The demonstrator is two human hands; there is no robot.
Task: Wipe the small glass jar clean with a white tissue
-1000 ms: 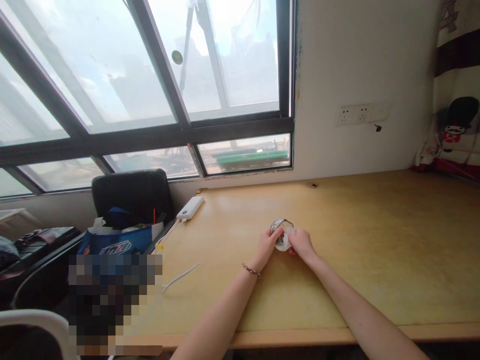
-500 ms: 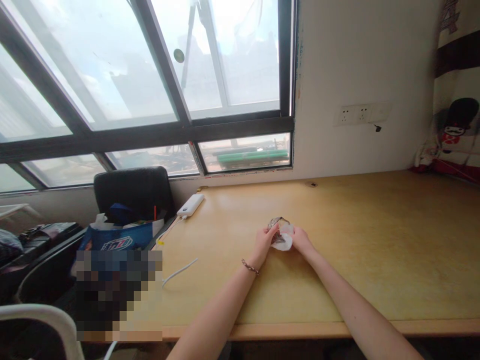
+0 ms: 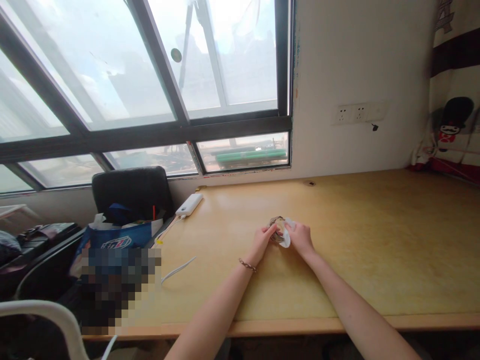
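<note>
My left hand (image 3: 263,239) is closed on the near left side of a brown, patterned ring-shaped object (image 3: 275,237), its thumb over the rim. Table colour shows through the middle of the ring; its exact kind is too small to make out. Against the ring's right side, my right hand (image 3: 302,237) pinches a thin white tissue or cloth (image 3: 287,240), which hangs down between the hands. Both hands are just above the wooden table (image 3: 360,240), around its middle.
A white power bank (image 3: 189,204) with a cable lies at the table's left edge. Another white cable end (image 3: 179,270) lies nearer. Left of the table are a black chair (image 3: 131,190) and a blue bag (image 3: 112,243). Wall sockets (image 3: 351,114) are behind.
My right hand has turned and come inward over the tissue, its thumb now toward the ring. The tissue is bunched narrower, and more of the ring shows. My left hand keeps its hold.
</note>
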